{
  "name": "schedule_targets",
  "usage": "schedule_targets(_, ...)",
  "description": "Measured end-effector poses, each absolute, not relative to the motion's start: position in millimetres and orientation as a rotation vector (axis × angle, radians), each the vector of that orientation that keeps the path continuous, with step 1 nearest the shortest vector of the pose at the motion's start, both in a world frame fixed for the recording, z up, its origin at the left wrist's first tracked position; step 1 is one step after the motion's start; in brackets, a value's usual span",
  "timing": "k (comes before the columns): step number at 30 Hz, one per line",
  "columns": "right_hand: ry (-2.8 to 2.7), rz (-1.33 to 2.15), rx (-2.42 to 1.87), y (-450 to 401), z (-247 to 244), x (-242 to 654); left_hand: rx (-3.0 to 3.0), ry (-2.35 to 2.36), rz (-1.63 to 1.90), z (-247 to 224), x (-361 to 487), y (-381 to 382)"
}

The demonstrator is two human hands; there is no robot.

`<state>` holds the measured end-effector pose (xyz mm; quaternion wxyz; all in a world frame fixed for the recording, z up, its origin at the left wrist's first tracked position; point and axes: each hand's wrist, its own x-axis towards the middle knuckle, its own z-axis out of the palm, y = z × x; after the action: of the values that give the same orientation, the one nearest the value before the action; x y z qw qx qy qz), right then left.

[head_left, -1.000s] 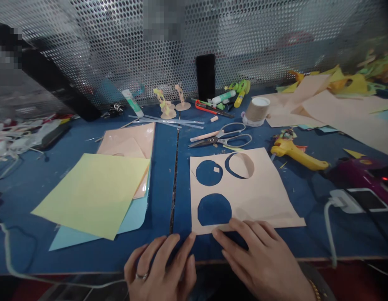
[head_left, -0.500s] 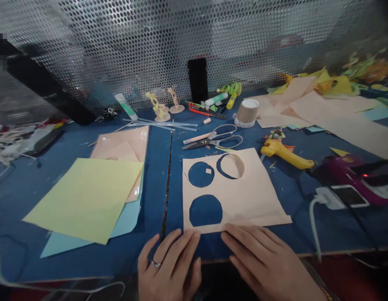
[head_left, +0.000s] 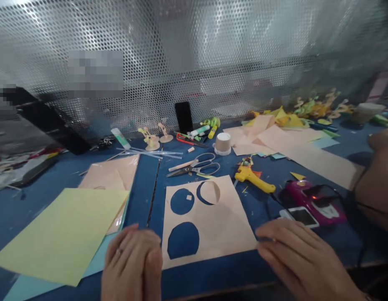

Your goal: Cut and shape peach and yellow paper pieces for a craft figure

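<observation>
A peach paper sheet [head_left: 221, 221] with round holes cut out lies on the blue table [head_left: 143, 196]. My left hand [head_left: 133, 263], wearing a ring, rests flat near the sheet's lower left corner, fingers together, holding nothing. My right hand [head_left: 302, 259] lies palm down with fingers spread, its fingertips at the sheet's lower right corner. Scissors [head_left: 195, 167] lie just beyond the sheet, and a yellow glue gun [head_left: 253, 182] lies to the sheet's right.
Yellow-green paper [head_left: 59, 230] over peach and light blue sheets lies at the left. A purple glue gun [head_left: 313, 200] and a phone [head_left: 302, 215] sit on the right. A paper cup [head_left: 222, 143], pens, an upright black phone [head_left: 183, 117] and paper scraps stand before the perforated metal wall. Someone's arm [head_left: 377, 179] shows at the right edge.
The view has tilted upward and shifted right. My hands have moved apart: the left one to the sheet's left corner, the right one to its right corner.
</observation>
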<state>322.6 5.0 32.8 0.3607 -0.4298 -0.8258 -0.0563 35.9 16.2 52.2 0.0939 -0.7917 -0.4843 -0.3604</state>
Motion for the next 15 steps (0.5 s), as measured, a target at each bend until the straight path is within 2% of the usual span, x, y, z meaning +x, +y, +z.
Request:
schedule_targets(3,-2.180,-0.253,-1.148,14.0,44.4,329.3,-2.168,-1.510,-0.976,76.5,64.0,55.9)
schedule_targets(6,-2.130,-0.251,-1.066,18.6,48.7,327.9,-2.225,-1.551,-0.678,85.3,92.7,111.1)
schedule_targets(11,-2.136,-0.273,-1.012,19.2,36.9,323.4,-2.586,-1.369,-0.194,68.2,131.4,199.7)
schedule_targets(15,-2.059,-0.140,-1.003,15.2,23.0,325.9,-2.654,-1.205,0.047,50.1,149.3,230.1)
